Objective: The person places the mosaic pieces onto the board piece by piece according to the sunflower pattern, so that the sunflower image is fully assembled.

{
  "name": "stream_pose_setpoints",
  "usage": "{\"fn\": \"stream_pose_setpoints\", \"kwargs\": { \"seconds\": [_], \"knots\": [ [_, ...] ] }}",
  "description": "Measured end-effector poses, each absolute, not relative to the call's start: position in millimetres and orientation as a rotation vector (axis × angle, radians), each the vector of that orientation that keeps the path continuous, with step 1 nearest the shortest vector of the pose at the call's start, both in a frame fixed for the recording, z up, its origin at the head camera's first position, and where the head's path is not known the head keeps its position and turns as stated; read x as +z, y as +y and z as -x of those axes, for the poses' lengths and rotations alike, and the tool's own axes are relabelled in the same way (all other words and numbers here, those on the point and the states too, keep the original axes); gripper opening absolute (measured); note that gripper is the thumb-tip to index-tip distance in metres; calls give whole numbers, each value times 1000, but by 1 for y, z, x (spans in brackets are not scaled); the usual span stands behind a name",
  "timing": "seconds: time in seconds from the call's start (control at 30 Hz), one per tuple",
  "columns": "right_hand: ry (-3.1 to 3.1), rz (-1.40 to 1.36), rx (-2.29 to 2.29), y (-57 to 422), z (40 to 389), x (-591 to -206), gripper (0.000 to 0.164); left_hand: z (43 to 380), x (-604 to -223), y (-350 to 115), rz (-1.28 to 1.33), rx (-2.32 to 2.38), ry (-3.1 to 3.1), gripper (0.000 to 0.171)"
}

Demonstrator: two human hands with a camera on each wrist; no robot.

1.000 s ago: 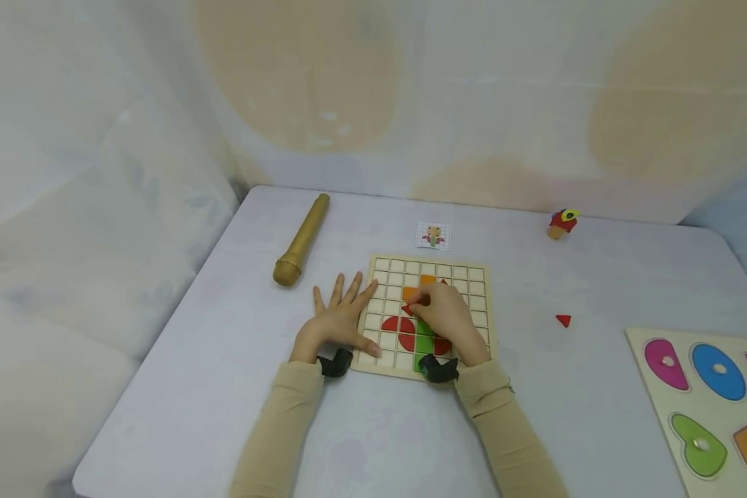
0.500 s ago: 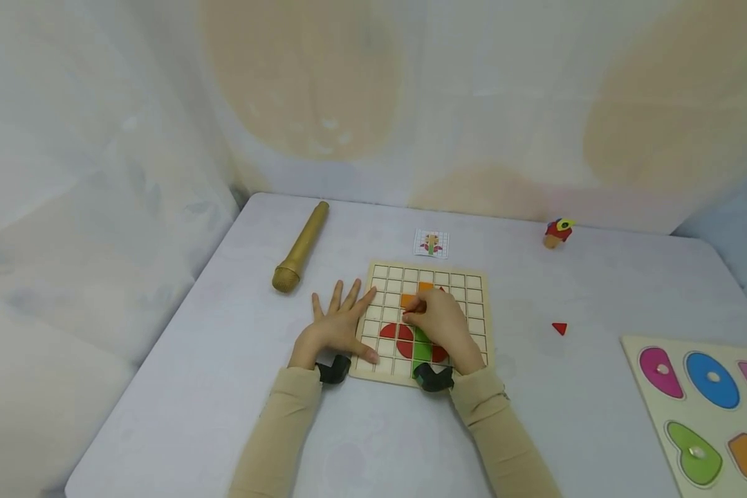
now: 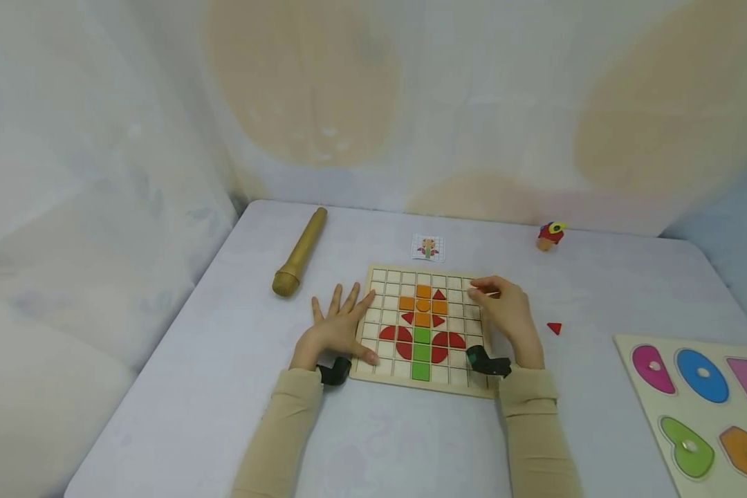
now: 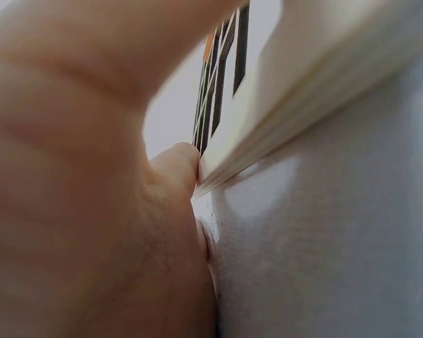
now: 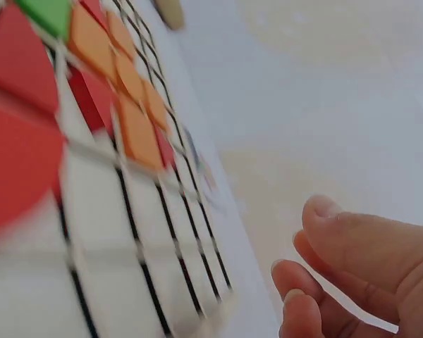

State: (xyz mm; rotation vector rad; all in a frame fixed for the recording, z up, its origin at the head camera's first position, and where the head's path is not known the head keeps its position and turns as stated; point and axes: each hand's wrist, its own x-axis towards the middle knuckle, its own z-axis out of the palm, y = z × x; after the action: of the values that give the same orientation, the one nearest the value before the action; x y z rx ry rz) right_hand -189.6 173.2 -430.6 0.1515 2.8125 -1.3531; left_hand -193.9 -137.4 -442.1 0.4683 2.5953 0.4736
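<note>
A square wooden grid board lies on the table with coloured pieces in its cells. My left hand is spread flat at its left edge, with thumb and forefinger touching the board. Over the board's right edge hovers my right hand, fingers loosely bent; in the right wrist view nothing shows between thumb and fingertips. On the board, a red triangle sits left of the lower orange square. Green squares run down below, flanked by red rounded pieces. One loose red triangle lies on the table beyond the right hand.
Behind the board is a small printed pattern card. A gold microphone lies at the left, and a toy parrot stands at the back right. A knobbed shape puzzle occupies the right front.
My right hand has let go of a red triangle, now lying on the board, and moved right to the board's edge. My left hand has stayed at the left edge.
</note>
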Motion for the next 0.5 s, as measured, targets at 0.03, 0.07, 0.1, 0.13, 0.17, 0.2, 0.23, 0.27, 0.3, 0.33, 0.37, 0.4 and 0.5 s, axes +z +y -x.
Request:
{"fn": "stream_pose_setpoints", "kwargs": {
  "seconds": [0.03,0.07,0.1,0.13,0.17,0.2,0.23,0.27,0.3,0.33,0.37,0.4,0.5],
  "knots": [
    [2829,-210,-1357,182,188,-430,37,194,-441,-138,-471,475,2598,127],
    [2839,-278,-1359,190,187,-430,38,194,-441,-138,-470,476,2599,127],
    [2850,-352,-1362,198,185,-430,38,194,-441,-138,-468,477,2600,127],
    [2868,-424,-1355,206,183,-430,39,194,-441,-138,-467,481,2602,127],
    [2882,-504,-1340,213,181,-431,39,194,-441,-139,-467,485,2602,127],
    [2896,-581,-1319,220,178,-431,40,194,-441,-139,-468,490,2606,127],
    [2891,-654,-1288,226,175,-431,42,194,-440,-138,-468,494,2607,127],
    [2880,-720,-1248,233,171,-432,45,194,-440,-138,-472,499,2608,127],
    [2854,-783,-1210,238,167,-432,47,193,-440,-138,-476,504,2608,128],
    [2825,-827,-1168,243,163,-432,50,193,-440,-137,-481,507,2607,128],
    [2790,-859,-1135,248,159,-433,52,192,-440,-137,-483,508,2605,129],
    [2756,-875,-1112,251,156,-433,53,192,-440,-137,-489,506,2606,129],
    [2696,-882,-1105,254,151,-432,50,191,-439,-136,-500,499,2600,131]
  ]
}}
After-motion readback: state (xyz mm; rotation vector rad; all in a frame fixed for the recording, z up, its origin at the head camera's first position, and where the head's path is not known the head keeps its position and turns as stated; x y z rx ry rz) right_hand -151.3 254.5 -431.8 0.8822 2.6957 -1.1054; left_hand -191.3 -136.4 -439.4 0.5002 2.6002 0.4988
